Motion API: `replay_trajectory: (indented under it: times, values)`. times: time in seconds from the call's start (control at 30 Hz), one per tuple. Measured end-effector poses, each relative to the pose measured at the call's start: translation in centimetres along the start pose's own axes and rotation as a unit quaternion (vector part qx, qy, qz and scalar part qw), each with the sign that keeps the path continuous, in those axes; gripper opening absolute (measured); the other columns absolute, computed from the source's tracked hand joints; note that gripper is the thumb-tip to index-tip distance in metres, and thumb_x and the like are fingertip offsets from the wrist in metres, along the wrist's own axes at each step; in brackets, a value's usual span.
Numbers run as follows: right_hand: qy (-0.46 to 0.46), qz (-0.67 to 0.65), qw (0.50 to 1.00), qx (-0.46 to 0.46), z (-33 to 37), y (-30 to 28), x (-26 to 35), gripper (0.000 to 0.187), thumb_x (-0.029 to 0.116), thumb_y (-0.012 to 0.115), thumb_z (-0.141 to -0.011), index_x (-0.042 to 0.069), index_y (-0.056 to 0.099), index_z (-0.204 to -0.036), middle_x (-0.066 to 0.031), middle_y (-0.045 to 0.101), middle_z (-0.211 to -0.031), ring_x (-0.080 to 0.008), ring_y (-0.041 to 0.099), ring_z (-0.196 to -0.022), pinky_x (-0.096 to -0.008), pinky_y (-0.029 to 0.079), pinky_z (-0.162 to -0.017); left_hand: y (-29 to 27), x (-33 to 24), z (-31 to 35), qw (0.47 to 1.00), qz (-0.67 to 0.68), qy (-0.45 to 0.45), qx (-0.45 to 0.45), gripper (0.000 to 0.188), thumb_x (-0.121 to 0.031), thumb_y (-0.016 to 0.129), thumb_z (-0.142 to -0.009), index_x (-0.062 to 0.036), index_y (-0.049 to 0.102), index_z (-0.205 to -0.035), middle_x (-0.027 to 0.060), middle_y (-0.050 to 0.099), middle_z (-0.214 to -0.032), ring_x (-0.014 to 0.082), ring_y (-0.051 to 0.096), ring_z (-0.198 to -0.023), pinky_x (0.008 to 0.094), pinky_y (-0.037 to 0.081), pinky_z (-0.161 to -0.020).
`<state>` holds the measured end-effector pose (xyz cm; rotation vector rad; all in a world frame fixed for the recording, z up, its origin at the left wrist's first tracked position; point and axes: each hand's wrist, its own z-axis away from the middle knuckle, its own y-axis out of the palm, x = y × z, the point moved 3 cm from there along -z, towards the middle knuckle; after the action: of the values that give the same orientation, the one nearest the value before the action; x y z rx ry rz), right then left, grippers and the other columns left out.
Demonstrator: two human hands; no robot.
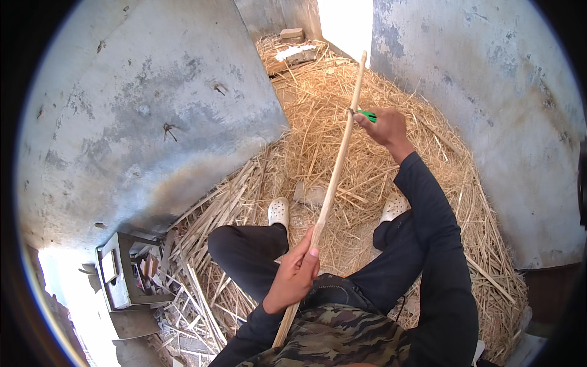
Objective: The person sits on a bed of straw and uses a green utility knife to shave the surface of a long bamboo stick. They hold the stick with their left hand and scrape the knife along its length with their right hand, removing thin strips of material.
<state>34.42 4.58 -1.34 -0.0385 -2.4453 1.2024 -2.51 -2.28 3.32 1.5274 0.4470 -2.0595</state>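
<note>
Around us, 2 scuffed grey walls are flanking the space, the left wall [153,79] and the right wall [483,116], and a bright opening [345,24] is glowing between them at the far end. Dry straw [315,131] is covering the ground ahead of us, and longer stalks [205,220] are lying in a loose heap along the left. We are sitting with our knees bent; 2 pale perforated clogs [278,211] are showing on our feet, and a flat grey stone [313,196] is lying between them.

We are holding a long pale stick [337,168] at a slant in front of us. Its lower end is lying by our camouflage top [336,336], and its upper end is pointing away toward the opening. Our left hand [295,272] is clamping around the lower part of the stick, fingers wrapped and thumb pressing on it. Our right hand [386,126] is reaching out to the upper part, gripping a small green tool [369,115]. The tool's dark end is meeting the stick; our hand is covering much of the handle, so we are unable to tell its full shape.

Low on the left, a battered open-fronted box [123,278] is standing beside the stalks, holding mixed scraps.
</note>
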Motion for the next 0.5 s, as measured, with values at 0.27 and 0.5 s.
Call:
replay_trajectory:
  times: [0.27,0.5]
  values:
    - [0.211,0.079,0.974,-0.038,-1.0,-2.8,-11.9,0.081,0.083,0.030,-0.086,0.011,0.055,-0.057,0.0048,0.036,-0.046,-0.0096,0.034,-0.041,-0.0293,0.026,-0.038,1.4,1.5,2.2,0.997,-0.022,-0.028,0.074,0.052,-0.020,0.042,-0.105,-0.0033,0.027,-0.152,-0.0029,0.041,-0.072,0.0049,0.041,-0.062,0.0204,0.036,-0.056]
    - [0.397,0.031,0.915,-0.066,5.1,-2.7,-19.1,0.089,0.084,0.029,-0.085,0.003,0.062,-0.066,-0.0140,0.060,-0.067,-0.0274,0.061,-0.062,-0.0473,0.043,-0.061,2.4,3.1,7.9,0.986,0.002,-0.055,0.155,0.051,-0.025,0.043,-0.106,-0.0068,0.030,-0.152,-0.0039,0.045,-0.071,0.0033,0.043,-0.063,0.0184,0.037,-0.056]
